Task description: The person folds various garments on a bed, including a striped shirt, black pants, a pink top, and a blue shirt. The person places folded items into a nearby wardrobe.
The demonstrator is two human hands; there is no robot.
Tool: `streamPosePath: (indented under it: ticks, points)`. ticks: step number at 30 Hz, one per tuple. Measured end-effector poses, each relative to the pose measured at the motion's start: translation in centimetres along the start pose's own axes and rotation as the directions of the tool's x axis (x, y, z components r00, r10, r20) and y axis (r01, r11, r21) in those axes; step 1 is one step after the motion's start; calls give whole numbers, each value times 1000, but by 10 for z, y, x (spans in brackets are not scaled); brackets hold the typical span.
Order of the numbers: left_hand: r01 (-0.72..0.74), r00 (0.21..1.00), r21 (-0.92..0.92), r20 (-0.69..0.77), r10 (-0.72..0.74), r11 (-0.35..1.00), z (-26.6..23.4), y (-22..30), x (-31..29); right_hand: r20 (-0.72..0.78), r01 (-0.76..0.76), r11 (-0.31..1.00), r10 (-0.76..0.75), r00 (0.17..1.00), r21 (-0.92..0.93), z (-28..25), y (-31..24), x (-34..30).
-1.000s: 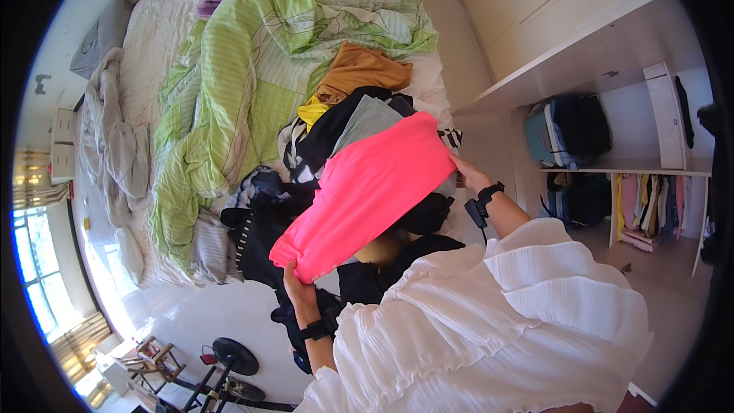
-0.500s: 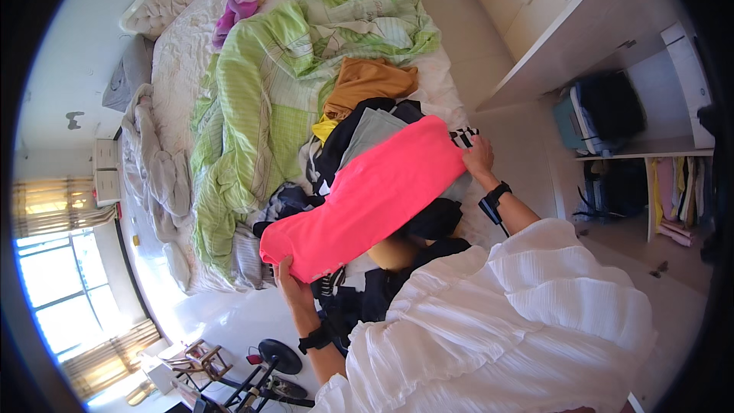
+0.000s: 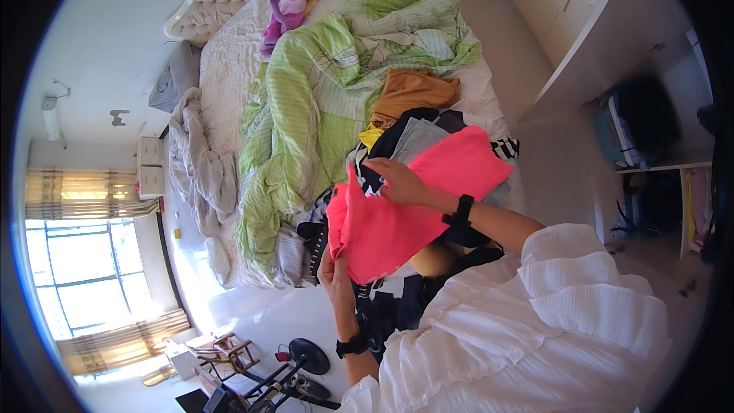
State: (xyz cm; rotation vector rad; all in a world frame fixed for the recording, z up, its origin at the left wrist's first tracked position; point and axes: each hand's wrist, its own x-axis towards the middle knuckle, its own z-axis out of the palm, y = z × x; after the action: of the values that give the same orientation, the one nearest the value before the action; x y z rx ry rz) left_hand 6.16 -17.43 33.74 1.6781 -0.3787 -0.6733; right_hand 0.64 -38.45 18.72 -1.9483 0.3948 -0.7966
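Observation:
A bright pink folded garment (image 3: 413,222) lies across the pile of clothes in front of me; its exact kind does not show. My left hand (image 3: 334,271) pinches its near left edge, the thumb on top. Above its far left part is my right hand (image 3: 399,182), the fingers stretched toward the left and apart. A raised flap of the pink cloth stands just beside those fingertips. Under the garment are a grey piece (image 3: 419,140), dark clothes and a black-and-white striped piece (image 3: 505,148).
Beyond the pile lie a brown garment (image 3: 417,92) and a rumpled green quilt (image 3: 306,99) on the bed. A purple blanket (image 3: 284,8) is at the bed's head. An open wardrobe (image 3: 664,168) stands right. Lower left, a black wheeled frame (image 3: 279,378) stands on the floor.
My right hand has let go of the garment's right end and moved left over its left part. The left end now has a raised fold. The view has shifted left.

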Motion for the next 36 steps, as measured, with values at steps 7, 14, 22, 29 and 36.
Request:
streamPosePath:
  ticks: [7,14,22,29,36]
  points:
    - [-22,1000,13,-14,22,1000,-9,3,-5,609,255,966,-229,760,45,52,20,54]
    - [31,993,-149,-106,-47,988,-34,-28,-5,554,244,964,-147,819,-105,45,18,64]
    - [269,862,-524,-243,-444,808,-50,-94,18,214,229,835,-137,967,-501,68,-54,42]
    - [318,839,-584,-193,-508,747,-61,-116,15,272,-3,895,139,952,-446,135,-58,-20]
    - [294,902,-566,-103,-420,770,-55,-101,11,128,-450,892,442,888,42,116,-29,-31]
